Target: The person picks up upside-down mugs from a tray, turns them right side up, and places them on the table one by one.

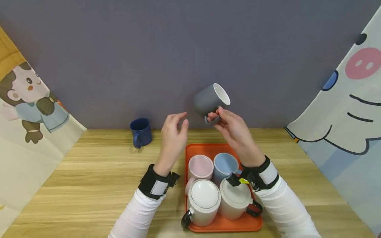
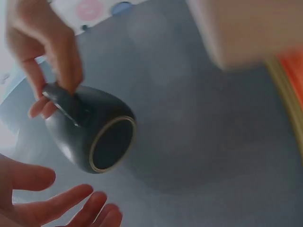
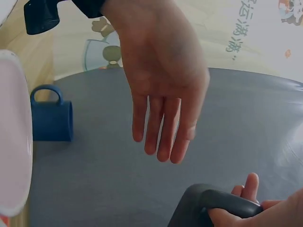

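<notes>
A dark grey mug with a white inside hangs tilted in the air above the table's back edge, its mouth toward the upper right. My right hand grips it by the handle; in the left wrist view the mug's round base shows. Just left of the mug, apart from it, my left hand is raised with its fingers extended and nothing in them. The right wrist view shows that left palm with straight fingers.
Below the hands lies an orange tray with a pink mug, a light blue mug and two upside-down whitish mugs with black handles. A dark blue mug stands on the wooden table at the back left, near the grey wall.
</notes>
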Demonstrator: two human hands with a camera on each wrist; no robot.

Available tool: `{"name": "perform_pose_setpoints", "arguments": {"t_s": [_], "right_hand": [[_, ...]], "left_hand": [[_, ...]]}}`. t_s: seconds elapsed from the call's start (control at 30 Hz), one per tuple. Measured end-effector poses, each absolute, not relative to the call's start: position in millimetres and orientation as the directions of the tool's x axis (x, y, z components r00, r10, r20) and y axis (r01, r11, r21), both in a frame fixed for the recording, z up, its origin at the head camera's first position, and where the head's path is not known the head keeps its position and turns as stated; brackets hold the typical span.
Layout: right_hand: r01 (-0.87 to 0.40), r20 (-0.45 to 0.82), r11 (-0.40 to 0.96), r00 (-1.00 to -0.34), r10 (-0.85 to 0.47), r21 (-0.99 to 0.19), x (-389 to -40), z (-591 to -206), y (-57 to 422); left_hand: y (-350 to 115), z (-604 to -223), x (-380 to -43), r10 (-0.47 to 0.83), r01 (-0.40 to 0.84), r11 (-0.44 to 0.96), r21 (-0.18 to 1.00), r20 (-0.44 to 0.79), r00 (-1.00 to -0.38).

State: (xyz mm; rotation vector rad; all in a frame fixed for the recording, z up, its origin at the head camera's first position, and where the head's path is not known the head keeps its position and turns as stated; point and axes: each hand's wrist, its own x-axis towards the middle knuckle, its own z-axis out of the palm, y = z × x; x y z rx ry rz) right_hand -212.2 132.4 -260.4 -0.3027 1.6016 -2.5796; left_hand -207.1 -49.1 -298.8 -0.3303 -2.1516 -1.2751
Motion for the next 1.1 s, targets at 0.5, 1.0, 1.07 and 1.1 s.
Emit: {"name": "perform_pose_setpoints", "arguments": {"t_s": [0.5,1.0,1.07,1.1], "right_hand": [[0.033,0.028,-0.403,-0.989,-0.145,-0.915,-234,-262,88],[0.103,-0.072,-0.380,-0.993,-0.093,-0.919,-252,-266,48],[0.110,-0.081,-0.377,-0.993,-0.091,-0.920,-254,-267,44],[0.114,-0.086,-0.375,-0.992,-0.090,-0.920,-255,-268,42]], "left_hand": [[-97,-338,-213,-0.032,0.490,0.745,0.452,0.758,-0.651],[-134,-363,-213,0.008,0.421,0.848,0.322,0.787,-0.617],[-137,-364,-213,0.015,0.417,0.857,0.303,0.793,-0.609],[-139,-365,-212,0.019,0.415,0.861,0.295,0.796,-0.605]]}}
